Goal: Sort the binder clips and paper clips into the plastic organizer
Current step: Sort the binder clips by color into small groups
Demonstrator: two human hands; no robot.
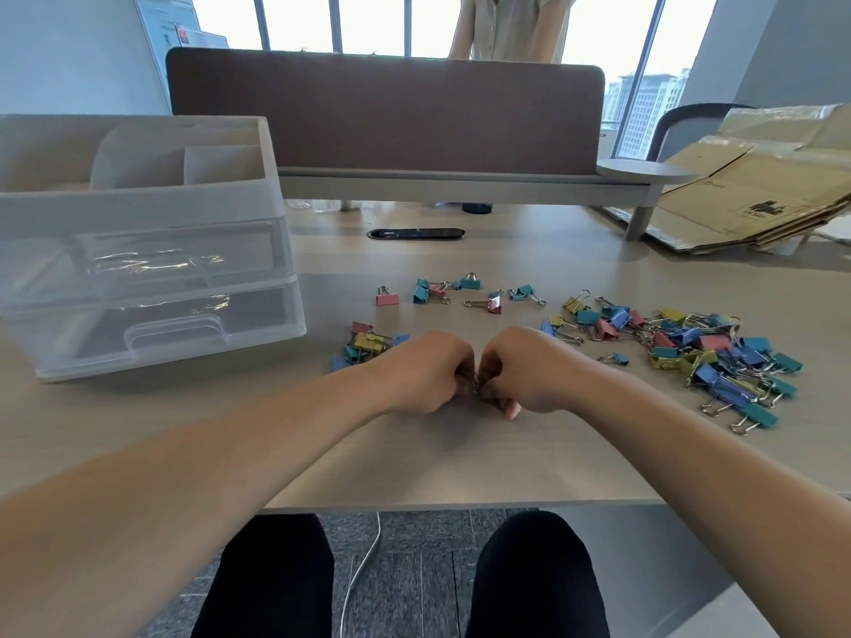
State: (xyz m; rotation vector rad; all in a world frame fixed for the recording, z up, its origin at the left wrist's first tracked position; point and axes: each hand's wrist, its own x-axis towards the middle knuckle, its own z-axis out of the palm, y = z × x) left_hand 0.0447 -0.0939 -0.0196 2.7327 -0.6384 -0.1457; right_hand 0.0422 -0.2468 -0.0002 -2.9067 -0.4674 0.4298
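Observation:
My left hand and my right hand meet at the middle of the desk, fingers curled, both pinching a small metal clip between them; only its wire shows. A large heap of coloured binder clips lies to the right. A small cluster of clips sits just left of my left hand, and a loose row of clips lies farther back. The translucent plastic organizer, with two shut drawers and open top compartments, stands at the left.
A brown desk divider runs across the back, with a person standing behind it. Flattened cardboard boxes lie at the back right. A black cable slot is set in the desk. The desk's front edge is near my knees.

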